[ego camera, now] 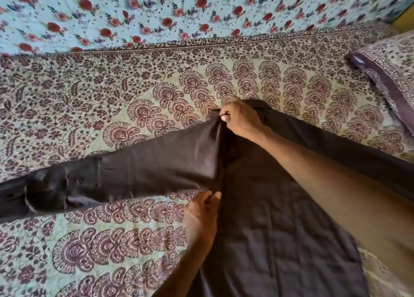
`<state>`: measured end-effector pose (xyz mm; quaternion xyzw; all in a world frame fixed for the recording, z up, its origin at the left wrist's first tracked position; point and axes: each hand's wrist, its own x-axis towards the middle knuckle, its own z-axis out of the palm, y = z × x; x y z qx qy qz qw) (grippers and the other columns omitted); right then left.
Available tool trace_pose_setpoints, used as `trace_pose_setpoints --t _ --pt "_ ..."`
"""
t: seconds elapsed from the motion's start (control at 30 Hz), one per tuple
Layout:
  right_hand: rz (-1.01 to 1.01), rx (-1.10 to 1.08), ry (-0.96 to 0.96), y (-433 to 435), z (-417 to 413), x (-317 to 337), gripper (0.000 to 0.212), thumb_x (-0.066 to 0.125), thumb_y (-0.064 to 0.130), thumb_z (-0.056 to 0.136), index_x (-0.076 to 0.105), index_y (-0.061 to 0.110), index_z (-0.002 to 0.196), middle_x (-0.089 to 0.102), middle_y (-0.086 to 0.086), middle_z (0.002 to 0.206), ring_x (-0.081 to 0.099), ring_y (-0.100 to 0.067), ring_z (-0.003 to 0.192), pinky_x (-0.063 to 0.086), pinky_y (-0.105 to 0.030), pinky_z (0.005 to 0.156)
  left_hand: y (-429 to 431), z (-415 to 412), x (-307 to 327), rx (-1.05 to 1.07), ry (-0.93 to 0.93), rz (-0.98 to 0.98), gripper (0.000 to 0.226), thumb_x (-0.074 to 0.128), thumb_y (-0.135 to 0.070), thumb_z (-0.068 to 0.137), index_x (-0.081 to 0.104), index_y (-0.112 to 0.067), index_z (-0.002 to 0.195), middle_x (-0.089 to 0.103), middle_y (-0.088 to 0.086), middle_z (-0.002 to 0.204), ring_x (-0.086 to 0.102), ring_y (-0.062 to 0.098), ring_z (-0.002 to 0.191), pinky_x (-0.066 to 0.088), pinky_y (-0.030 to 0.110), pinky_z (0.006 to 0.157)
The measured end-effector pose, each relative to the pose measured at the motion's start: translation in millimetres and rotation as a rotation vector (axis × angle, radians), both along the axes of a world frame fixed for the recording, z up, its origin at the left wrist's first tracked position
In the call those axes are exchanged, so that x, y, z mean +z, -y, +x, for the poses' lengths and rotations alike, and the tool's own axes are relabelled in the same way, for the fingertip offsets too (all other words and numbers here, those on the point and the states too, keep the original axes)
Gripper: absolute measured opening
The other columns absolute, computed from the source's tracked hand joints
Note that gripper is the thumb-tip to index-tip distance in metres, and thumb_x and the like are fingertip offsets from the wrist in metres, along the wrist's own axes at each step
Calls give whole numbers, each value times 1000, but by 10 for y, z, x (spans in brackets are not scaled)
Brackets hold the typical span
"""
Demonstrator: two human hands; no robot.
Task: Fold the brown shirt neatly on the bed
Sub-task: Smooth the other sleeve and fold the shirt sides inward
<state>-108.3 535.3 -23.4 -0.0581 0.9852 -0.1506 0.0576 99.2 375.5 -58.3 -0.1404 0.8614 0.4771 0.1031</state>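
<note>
Brown shirt (280, 207) lies spread flat, with a patterned bedspread (112, 95) directly beneath it. The shirt's body runs from the collar area down toward the near edge of the view. One long sleeve (145, 162) extends from the shirt's body to the person's left and ends at a cuff (44, 191).

Hand positions:
- Right hand (237, 117): at the shirt's shoulder, just beside the collar. Thumb and fingers are curled and pinch the fabric, raising a small ridge in it. The right forearm crosses above the shirt's body.
- Left hand (201, 216): at the shirt's side edge, where the lower seam of the sleeve meets the body. Thumb and forefinger pinch the fabric at that point.

Surrounding items:
- Pillow (385, 72), in a print like the bedspread's: beyond the shirt's right side, apart from it.
- Light blue cloth (201, 10) with red roses: beyond the shirt's collar end, well apart from it, past the bedspread's dark border.
</note>
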Motion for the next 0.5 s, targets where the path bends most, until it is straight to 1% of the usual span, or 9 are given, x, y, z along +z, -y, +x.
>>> trace_pose_setpoints --t 0.03,0.1,0.17,0.2,0.27,0.3,0.37,0.43,0.5 --pt "28 -43 13 -156 34 -18 17 60 7 88 70 12 100 56 -10 115 60 -31 103 48 -34 72 -118 35 -51 -38 41 7 21 63 -32 89 58 -19 73 57 -6 58 50 4 50 36 20 48" --pt "72 -136 56 -416 110 -95 18 60 10 89 70 16 102 56 -9 116 59 -31 106 47 -35 78 -343 77 -123 -63 126 25 12 59 -35 89 57 -24 87 62 -7 71 58 10 61 41 24 52" --pt "62 -226 73 -597 158 -184 18 60 10 89 71 18 101 60 -9 116 61 -31 106 49 -36 80 -533 82 -180 -50 153 98 13 51 -41 86 53 -29 89 63 -4 85 63 18 68 50 33 58" --pt "18 -268 83 -665 168 -238 18 61 10 88 73 19 99 64 -10 113 63 -30 105 50 -34 78 -599 83 -232 -56 155 114 14 49 -42 85 54 -29 90 63 -1 87 64 21 69 53 38 59" --pt "-89 -326 126 -731 182 -328 17 62 10 88 75 18 95 71 -9 106 67 -27 98 47 -26 72 -669 66 -299 -105 178 65 13 52 -36 88 59 -26 91 68 3 83 66 26 73 55 41 64" --pt "-127 -344 151 -751 194 -367 19 60 9 88 75 19 95 72 -8 105 67 -26 96 46 -24 72 -687 63 -347 -131 200 49 13 54 -35 88 61 -24 92 71 3 82 68 26 75 55 41 67" --pt "-173 -370 166 -754 214 -441 25 56 6 88 74 20 98 71 -6 110 66 -26 100 49 -25 78 -687 69 -399 -176 234 70 16 53 -40 84 59 -27 93 74 1 82 71 25 77 57 41 70" --pt "-205 -411 113 -720 239 -470 29 52 6 88 73 21 103 69 -5 115 63 -25 106 49 -31 87 -656 85 -420 -217 255 88 25 49 -47 78 55 -33 97 74 -1 83 71 24 78 58 42 70" --pt "-251 -462 58 -691 259 -494 26 51 9 89 72 20 102 69 -3 112 62 -24 107 48 -32 87 -615 101 -439 -248 267 84 34 47 -54 73 54 -35 99 74 -2 82 72 24 78 58 42 71"
